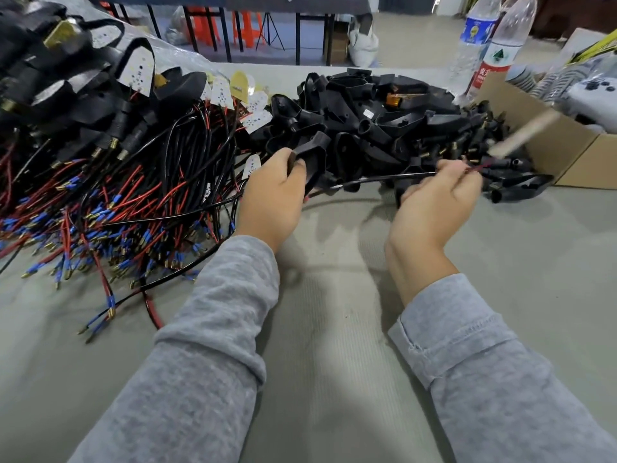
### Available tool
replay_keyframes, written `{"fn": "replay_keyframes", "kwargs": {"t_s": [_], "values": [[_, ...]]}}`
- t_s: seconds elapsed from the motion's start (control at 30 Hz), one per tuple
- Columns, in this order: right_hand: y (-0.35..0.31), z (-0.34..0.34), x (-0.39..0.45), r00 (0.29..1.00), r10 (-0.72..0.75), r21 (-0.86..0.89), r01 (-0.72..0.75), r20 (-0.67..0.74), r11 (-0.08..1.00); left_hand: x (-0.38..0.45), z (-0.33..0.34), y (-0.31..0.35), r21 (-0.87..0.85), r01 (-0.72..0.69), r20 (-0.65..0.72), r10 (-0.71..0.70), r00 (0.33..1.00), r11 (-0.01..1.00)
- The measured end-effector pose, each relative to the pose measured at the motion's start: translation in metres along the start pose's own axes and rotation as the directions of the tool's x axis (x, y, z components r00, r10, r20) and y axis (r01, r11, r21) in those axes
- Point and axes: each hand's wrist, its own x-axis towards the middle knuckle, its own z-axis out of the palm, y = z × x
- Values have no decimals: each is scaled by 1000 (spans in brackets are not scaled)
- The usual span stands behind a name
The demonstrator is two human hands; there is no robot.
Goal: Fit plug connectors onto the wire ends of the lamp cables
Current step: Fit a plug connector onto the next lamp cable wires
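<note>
A person in grey sleeves works at a grey surface (334, 329). The left hand (272, 198) grips a black lamp housing (309, 155), thumb and fingers curled round it. A black cable (384, 179) runs from it to the right hand (437, 202), whose fingers pinch its red wire ends (475, 168) — blurred. Behind lies a heap of black housings (384, 118); left, a tangle of red and black wires (117, 212) with blue-sleeved tips. A cardboard box (567, 155) and two water bottles (490, 45) stand at right.

Water bottles (490, 45), perhaps cardboard box (547, 142).
</note>
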Motion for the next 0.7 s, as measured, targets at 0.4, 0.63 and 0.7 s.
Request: {"fn": "replay_keyframes", "kwargs": {"t_s": [0.4, 0.63, 0.7], "values": [[1, 4, -17, 737, 300, -46, -344, 606, 938, -5, 14, 12, -185, 33, 52, -24, 998, 982], [4, 5, -27, 666, 330, -185, -281, 669, 942, 0, 11, 11, -483, 210, 54, -210, 976, 850], [4, 7, -26, 715, 329, -138, -313, 617, 940, 1, 11, 12, -544, 254, 82, -251, 965, 800]]}}
